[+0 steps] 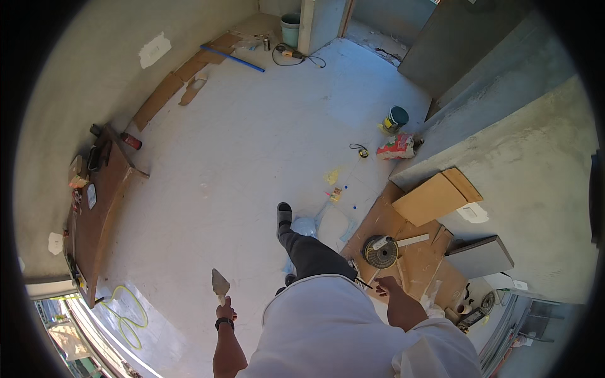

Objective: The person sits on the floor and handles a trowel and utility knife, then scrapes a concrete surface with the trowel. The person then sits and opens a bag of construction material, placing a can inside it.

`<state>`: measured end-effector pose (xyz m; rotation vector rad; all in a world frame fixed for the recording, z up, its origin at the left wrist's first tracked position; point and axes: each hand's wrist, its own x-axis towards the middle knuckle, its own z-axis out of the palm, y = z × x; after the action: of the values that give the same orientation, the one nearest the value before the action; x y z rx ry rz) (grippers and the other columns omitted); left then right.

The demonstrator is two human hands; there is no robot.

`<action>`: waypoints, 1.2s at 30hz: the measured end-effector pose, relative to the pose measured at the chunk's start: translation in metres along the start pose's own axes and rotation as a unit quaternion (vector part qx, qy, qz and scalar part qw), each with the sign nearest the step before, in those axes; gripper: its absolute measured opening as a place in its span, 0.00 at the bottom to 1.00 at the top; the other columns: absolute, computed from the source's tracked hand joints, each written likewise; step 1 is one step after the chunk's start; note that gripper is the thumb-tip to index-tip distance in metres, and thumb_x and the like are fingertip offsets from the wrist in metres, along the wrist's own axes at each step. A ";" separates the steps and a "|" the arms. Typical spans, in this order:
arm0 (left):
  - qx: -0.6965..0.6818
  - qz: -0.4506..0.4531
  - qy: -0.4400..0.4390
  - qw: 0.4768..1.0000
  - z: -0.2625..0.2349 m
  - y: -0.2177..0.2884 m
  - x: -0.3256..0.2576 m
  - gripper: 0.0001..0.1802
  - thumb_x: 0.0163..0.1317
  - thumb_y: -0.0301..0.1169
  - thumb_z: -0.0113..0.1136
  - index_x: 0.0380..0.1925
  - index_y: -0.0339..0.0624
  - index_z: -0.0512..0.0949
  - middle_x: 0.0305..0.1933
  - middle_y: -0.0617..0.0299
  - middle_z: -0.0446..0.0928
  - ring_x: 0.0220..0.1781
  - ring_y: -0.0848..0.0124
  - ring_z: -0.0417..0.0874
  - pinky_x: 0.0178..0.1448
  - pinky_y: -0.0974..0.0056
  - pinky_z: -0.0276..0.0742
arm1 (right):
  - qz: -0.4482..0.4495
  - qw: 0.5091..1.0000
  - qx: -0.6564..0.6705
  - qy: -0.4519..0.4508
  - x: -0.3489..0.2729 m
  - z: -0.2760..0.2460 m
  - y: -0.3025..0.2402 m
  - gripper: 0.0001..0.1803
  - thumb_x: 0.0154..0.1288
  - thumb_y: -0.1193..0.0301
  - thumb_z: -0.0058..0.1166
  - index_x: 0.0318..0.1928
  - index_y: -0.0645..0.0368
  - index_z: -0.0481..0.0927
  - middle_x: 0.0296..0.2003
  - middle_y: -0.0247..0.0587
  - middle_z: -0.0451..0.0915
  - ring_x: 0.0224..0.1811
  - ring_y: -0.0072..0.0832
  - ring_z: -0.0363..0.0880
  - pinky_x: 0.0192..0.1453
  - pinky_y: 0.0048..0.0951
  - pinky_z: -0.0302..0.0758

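My left hand (225, 310) is closed round the handle of a pointed trowel (220, 283), whose blade points forward over the pale floor. A dark band circles that wrist. My right hand (387, 286) is at the right of my body, its fingers curled. A slim dark strip (363, 283) runs up to these fingers; its kind cannot be made out. Just ahead of this hand, a black spool (380, 252) lies on brown cardboard (409, 252). A blue-white bag (305, 227) is beside my stepping foot.
At left stands a brown table (107, 189) with odds and ends on it. A yellow-green hose (131, 321) coils near the doorway. Far off lie a blue pipe (233, 58) and a corded power tool (292, 55). A bucket (396, 118) and a red-white sack (397, 147) stand right.
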<state>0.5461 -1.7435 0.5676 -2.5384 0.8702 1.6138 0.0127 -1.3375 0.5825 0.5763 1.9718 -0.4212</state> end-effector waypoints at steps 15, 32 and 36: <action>-0.003 -0.023 -0.044 0.999 0.139 0.363 0.098 0.27 0.66 0.59 0.63 0.23 0.51 0.71 0.15 0.67 0.67 0.16 0.72 0.72 0.24 0.59 0.70 | -0.480 0.871 -0.097 0.041 -0.035 0.026 -0.616 0.28 0.66 0.50 0.62 0.53 0.62 0.85 0.44 0.53 0.88 0.52 0.47 0.85 0.60 0.42 0.79; 0.340 0.089 -0.139 0.926 0.444 0.900 0.082 0.27 0.68 0.61 0.62 0.32 0.49 0.72 0.17 0.69 0.66 0.15 0.72 0.68 0.22 0.62 0.65 | 0.115 0.984 0.132 0.041 0.043 -0.059 -0.532 0.22 0.67 0.53 0.66 0.46 0.62 0.86 0.36 0.46 0.88 0.32 0.32 0.88 0.33 0.38 0.85; 0.433 0.142 -0.150 0.877 0.538 1.008 0.046 0.31 0.69 0.65 0.56 0.37 0.47 0.72 0.19 0.69 0.62 0.15 0.74 0.63 0.22 0.64 0.63 | 0.077 0.961 0.255 0.076 0.058 -0.088 -0.554 0.23 0.66 0.53 0.64 0.45 0.62 0.87 0.27 0.43 0.87 0.22 0.33 0.86 0.27 0.32 0.83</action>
<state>-0.3468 -2.4580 0.5575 -1.5533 1.5253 1.1921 -0.3852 -1.7364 0.5948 1.1082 1.9461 -0.8176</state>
